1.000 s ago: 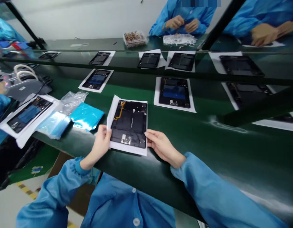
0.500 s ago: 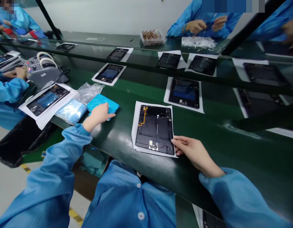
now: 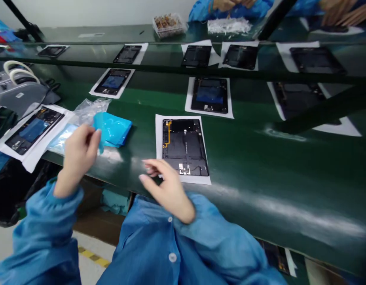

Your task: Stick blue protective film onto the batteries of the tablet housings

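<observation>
My left hand (image 3: 82, 148) is raised at the left edge of the blue film stack (image 3: 116, 128). Its thumb and fingers are pinched, and a thin piece of blue film (image 3: 101, 147) shows just under the thumb. My right hand (image 3: 166, 184) is in front of the opened tablet (image 3: 185, 148), fingers apart and holding nothing; it covers the lower left corner. Inside the tablet are black battery cells and an orange flex cable (image 3: 168, 136). A white sheet (image 3: 197, 179) lies beneath the tablet.
Clear plastic wrap (image 3: 90, 111) lies behind the film stack. Another opened tablet (image 3: 34, 130) on white paper sits at the left, near a grey machine (image 3: 25, 93). More tablets, such as one (image 3: 209, 95) behind mine, line the green bench and shelf. Co-workers' hands (image 3: 346, 12) show across.
My right hand has let go of the tablet's right edge and moved left across its front. My left hand has drawn back leftward from the film stack. The head view has shifted.
</observation>
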`<state>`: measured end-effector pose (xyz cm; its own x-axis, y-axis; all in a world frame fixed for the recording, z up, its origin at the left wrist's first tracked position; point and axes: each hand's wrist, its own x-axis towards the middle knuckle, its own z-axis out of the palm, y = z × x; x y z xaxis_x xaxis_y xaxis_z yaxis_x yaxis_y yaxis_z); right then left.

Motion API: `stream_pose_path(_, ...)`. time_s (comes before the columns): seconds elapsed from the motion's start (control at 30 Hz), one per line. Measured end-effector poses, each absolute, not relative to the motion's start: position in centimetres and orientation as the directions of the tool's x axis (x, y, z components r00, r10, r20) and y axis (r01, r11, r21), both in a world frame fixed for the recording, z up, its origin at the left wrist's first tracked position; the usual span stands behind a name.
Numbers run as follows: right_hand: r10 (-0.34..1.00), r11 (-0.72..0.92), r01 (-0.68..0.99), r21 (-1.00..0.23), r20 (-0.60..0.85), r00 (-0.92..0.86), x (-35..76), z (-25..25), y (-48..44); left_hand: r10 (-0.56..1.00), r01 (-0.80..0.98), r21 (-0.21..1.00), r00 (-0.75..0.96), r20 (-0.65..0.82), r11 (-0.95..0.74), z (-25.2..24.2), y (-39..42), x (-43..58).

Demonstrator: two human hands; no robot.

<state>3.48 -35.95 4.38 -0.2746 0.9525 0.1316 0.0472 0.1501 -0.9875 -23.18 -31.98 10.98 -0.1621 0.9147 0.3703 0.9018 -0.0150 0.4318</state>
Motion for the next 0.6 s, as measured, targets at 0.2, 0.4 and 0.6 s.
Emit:
stream_pose_path(0.2, 0.752, 0.036, -0.173, -0.984, 0.141, -0.644, -6.1, 0.2, -39.7, 0.988, 0.737, 0.665, -0.157, -0.006, 0.121, 8.3, -47.0, -23.1)
stream_pose_path(0.4, 0.567, -0.368, 0.011, -0.930, -0.234, -0.790, -12.6, -9.0, -43.3, 0.896, 0.524, 0.731, -0.321, -0.306, 0.437, 1.1, -51.4, -25.1)
stream_pose_path(0.6, 0.775, -0.097, 0.136, -0.986, -0.161, -0.612, -12.7, -10.5, -41.3, 0.867, 0.589, 0.639, -0.387, -0.314, 0.494, -3.1, -50.9, -27.3)
